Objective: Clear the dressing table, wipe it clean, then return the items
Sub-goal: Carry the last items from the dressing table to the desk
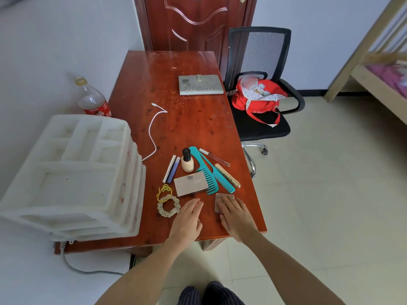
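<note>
Dressing table: glossy red-brown wood, dusty, speckled w/ crumbs

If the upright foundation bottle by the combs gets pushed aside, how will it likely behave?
The bottle stands upright with a tall black cap on a rounded body, so a push high up would probably tip it. It looks like glass, likely heavy for its size and breakable. Once down it may roll toward the combs.
</note>
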Tool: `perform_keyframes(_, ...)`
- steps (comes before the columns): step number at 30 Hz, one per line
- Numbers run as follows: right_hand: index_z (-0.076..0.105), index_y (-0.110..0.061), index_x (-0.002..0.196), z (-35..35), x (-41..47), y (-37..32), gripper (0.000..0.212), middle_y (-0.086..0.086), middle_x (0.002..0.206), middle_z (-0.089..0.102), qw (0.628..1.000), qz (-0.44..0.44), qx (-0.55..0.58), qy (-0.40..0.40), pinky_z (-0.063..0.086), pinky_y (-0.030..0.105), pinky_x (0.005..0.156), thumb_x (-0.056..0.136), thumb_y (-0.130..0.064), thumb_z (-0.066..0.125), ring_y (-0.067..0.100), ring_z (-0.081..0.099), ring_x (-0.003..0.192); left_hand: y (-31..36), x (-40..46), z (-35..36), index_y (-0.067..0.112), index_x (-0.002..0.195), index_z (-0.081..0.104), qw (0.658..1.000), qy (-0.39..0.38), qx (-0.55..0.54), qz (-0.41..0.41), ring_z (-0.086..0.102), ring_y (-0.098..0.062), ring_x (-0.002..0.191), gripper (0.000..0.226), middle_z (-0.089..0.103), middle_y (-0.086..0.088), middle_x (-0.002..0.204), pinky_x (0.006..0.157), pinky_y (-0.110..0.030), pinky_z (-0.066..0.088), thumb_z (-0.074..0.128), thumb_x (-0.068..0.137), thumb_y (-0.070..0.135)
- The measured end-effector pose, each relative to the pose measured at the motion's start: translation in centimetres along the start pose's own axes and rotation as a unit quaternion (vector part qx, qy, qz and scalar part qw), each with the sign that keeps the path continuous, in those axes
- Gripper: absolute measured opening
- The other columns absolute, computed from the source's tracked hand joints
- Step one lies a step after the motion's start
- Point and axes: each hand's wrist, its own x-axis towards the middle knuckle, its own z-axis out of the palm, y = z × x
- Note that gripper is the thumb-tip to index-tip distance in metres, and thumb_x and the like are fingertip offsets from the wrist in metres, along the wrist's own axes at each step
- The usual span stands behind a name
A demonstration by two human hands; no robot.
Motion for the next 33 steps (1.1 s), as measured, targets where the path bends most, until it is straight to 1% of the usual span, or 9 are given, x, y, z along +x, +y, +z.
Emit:
perform_keyframes(4, 0.021, -0.024, 0.147, -1.3, 0.5, 0.4, 0.054, 0.001, 0.156, 0.018, 0.998, -0.004, 0.001, 0.06, 0.012, 0.037, 0.114, 0.098, -0.041, 0.035, 0.024, 0.015, 0.143, -0.1, 0.3, -1.1, 0.018, 0.142, 0.032, 1.0, 0.014, 0.016, 0.016, 0.029, -0.017, 0.137, 0.056, 0.036, -0.003, 0.147, 0.109, -0.029, 0.028, 0.053, 0.091, 0.026)
perform_keyframes(8, 0.031, -0.026, 0.144, -3.5, 1.3, 0.7, 0.06, 0.006, 0.153, 0.027, 0.995, 0.051, 0.02, 0.089, 0.024, 0.045, 0.11, 0.09, -0.037, 0.056, 0.034, 0.024, 0.14, 0.3, 1.8, -3.2, 0.014, 0.138, 0.04, 0.998, 0.031, 0.04, 0.04, 0.039, -0.021, 0.131, 0.059, 0.045, -0.006, 0.14, 0.104, -0.033, 0.036, 0.064, 0.084, 0.025)
perform_keyframes(11, 0.028, -0.027, 0.145, -5.1, 2.2, 0.9, 0.065, 0.007, 0.154, 0.023, 0.993, 0.068, 0.002, 0.096, 0.013, 0.047, 0.112, 0.088, -0.041, 0.057, 0.036, 0.018, 0.141, 0.3, 3.1, -4.7, 0.012, 0.131, 0.049, 0.996, 0.057, 0.042, 0.047, 0.051, -0.025, 0.122, 0.061, 0.055, -0.009, 0.13, 0.093, -0.034, 0.046, 0.074, 0.076, 0.022)
perform_keyframes(13, 0.04, -0.026, 0.14, -6.7, 2.8, 0.7, 0.065, 0.009, 0.149, 0.035, 0.991, 0.068, -0.007, 0.115, 0.012, 0.047, 0.108, 0.082, -0.044, 0.063, 0.037, 0.027, 0.138, 0.3, 3.8, -5.9, 0.013, 0.132, 0.047, 0.995, 0.069, 0.047, 0.049, 0.05, -0.025, 0.122, 0.064, 0.055, -0.008, 0.131, 0.095, -0.035, 0.044, 0.075, 0.075, 0.022)
perform_keyframes(17, 0.02, -0.026, 0.147, -8.8, 4.1, 0.1, 0.063, 0.007, 0.158, 0.008, 0.984, 0.03, -0.037, 0.17, -0.005, 0.043, 0.111, 0.093, -0.046, 0.046, 0.032, 0.002, 0.144, 0.0, 4.4, -9.1, 0.015, 0.136, 0.042, 0.989, 0.083, 0.112, 0.054, 0.042, -0.024, 0.13, 0.064, 0.047, -0.006, 0.139, 0.105, -0.036, 0.032, 0.069, 0.08, 0.029)
perform_keyframes(19, 0.019, -0.026, 0.148, -10.3, 4.8, -0.4, 0.061, 0.008, 0.158, 0.007, 0.977, 0.008, -0.043, 0.209, -0.003, 0.043, 0.114, 0.094, -0.047, 0.041, 0.031, 0.0, 0.144, -0.1, 4.2, -11.1, 0.014, 0.133, 0.046, 0.981, 0.099, 0.159, 0.049, 0.044, -0.025, 0.128, 0.065, 0.05, -0.008, 0.137, 0.105, -0.038, 0.031, 0.072, 0.076, 0.03)
perform_keyframes(24, 0.025, -0.022, 0.147, -15.3, 5.9, -2.3, 0.057, 0.011, 0.157, 0.011, 0.967, -0.067, -0.05, 0.239, 0.006, 0.045, 0.115, 0.095, -0.043, 0.038, 0.034, 0.006, 0.143, 0.4, 2.5, -16.2, 0.013, 0.125, 0.055, 0.955, 0.174, 0.241, -0.016, 0.053, -0.026, 0.119, 0.068, 0.058, -0.008, 0.128, 0.099, -0.041, 0.041, 0.08, 0.063, 0.026)
perform_keyframes(28, 0.058, -0.021, 0.126, -19.1, 5.8, -4.2, 0.05, 0.013, 0.135, 0.052, 0.94, -0.15, -0.055, 0.3, 0.035, 0.049, 0.104, 0.081, -0.043, 0.06, 0.036, 0.044, 0.128, 2.4, -0.3, -19.7, 0.013, 0.123, 0.058, 0.922, 0.238, 0.282, -0.117, 0.056, -0.029, 0.116, 0.067, 0.059, -0.01, 0.126, 0.094, -0.047, 0.045, 0.078, 0.06, 0.026)
perform_keyframes(33, 0.061, -0.016, 0.121, -22.6, 3.6, -8.3, 0.052, 0.016, 0.13, 0.056, 0.894, -0.286, -0.03, 0.344, 0.043, 0.052, 0.099, 0.08, -0.041, 0.041, 0.039, 0.05, 0.121, 5.2, -7.6, -22.5, 0.012, 0.126, 0.054, 0.877, 0.266, 0.321, -0.24, 0.053, -0.033, 0.118, 0.073, 0.056, -0.014, 0.13, 0.094, -0.052, 0.045, 0.077, 0.06, 0.03)
